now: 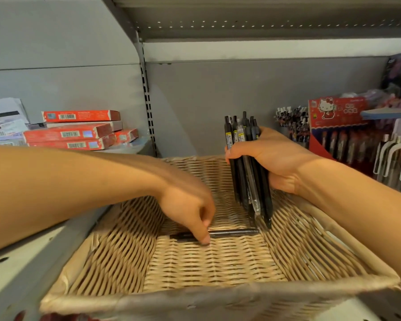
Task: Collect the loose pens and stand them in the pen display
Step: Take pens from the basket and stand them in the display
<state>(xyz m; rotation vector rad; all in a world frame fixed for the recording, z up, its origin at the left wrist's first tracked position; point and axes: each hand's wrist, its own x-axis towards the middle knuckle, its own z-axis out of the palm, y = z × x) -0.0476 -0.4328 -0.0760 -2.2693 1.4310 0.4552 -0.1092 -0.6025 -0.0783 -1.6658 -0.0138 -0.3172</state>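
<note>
Left hand [192, 216] pinches the last black pen [232, 232] on the wicker basket [218, 295] floor; right hand [271, 158] grips the upright pen bundle [245, 167]. Lift level, clearing the weave.

A wicker basket [322, 256] sits on a grey metal shelf [16, 269]. Inside it, the left hand [190, 209] reaches down to the woven floor, its fingertips [205, 238] pinching a single black pen [234, 232] that lies flat across the bottom. The right hand [273, 158] is curled round a bundle of black pens [248, 177], held upright above the basket's far right part, tips pointing down. To the left, on the shelf, red flat boxes [67, 134] with barcodes are stacked. To the right stands a red Hello Kitty pen display [333, 112] with pens in rows, and white-clipped pens [394, 156] beside it.
</note>
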